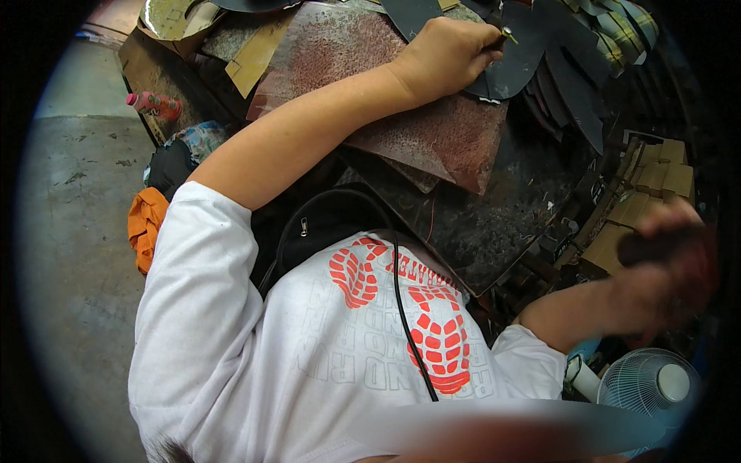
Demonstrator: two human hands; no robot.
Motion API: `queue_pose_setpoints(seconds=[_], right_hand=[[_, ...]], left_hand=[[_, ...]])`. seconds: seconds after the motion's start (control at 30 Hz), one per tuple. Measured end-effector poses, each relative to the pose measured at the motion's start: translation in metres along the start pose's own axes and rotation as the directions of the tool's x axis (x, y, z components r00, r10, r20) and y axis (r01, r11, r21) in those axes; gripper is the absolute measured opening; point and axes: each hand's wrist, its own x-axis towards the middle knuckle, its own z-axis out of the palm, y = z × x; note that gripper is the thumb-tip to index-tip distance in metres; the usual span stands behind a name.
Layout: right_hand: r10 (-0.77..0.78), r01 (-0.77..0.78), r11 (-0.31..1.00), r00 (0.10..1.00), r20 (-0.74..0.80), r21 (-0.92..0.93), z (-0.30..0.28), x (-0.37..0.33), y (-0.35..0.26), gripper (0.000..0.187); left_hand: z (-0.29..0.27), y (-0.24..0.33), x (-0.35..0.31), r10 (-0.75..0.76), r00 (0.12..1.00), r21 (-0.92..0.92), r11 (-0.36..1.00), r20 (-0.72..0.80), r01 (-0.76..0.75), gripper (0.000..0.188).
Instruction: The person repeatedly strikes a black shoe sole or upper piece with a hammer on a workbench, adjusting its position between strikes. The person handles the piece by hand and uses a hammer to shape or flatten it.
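Note:
My left hand (448,60) reaches across the worn reddish board (455,143). Its fingers are closed in a pinch on a small piece with a round, shiny metal end and a yellowish tip (509,34); most of it is hidden. Just beyond the fingertips lie dark, flat cut pieces (532,50) with curved outlines, partly overlapping the board. Off to the right, my right hand (671,270) is raised and smeared by motion. A dark object (656,245) shows in its grip, too blurred to name.
Below the board is a dark, scuffed worktop (502,220). Brown cardboard pieces (644,181) are stacked at right, with a fan (652,386) lower down. On the left are a pink-capped bottle (158,105) and an orange cloth (147,220). A black cable (397,301) hangs over my shirt.

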Motion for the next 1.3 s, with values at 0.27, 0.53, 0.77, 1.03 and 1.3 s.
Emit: queue_pose_setpoints(seconds=[0.27,0.53,0.77,1.03,1.3], right_hand=[[0.082,0.064,0.951,0.892,0.444,-0.304,0.05,-0.029,0.054,0.045],[-0.222,0.193,0.967,0.957,0.187,0.164,0.013,0.016,0.02,0.069],[0.17,-0.047,0.95,0.906,0.387,-0.307,0.056,-0.047,0.083,0.05],[0.21,0.052,0.879,0.851,0.482,-0.475,0.074,-0.061,0.073,0.049],[0.309,-0.088,0.909,0.798,0.518,-0.408,0.072,-0.056,0.075,0.047]], left_hand=[[-0.009,0.01,-0.001,0.027,0.998,0.061,0.998,0.048,-0.029,0.017],[-0.007,0.014,-0.002,0.107,0.994,0.046,0.993,0.028,-0.109,0.013],[-0.006,0.012,-0.003,0.068,0.997,0.021,0.997,-0.021,-0.068,0.008],[-0.003,-0.004,-0.003,-0.55,0.826,-0.537,0.663,0.125,0.522,0.024],[-0.004,-0.002,-0.002,0.028,1.0,0.154,0.988,0.004,-0.029,0.02]])
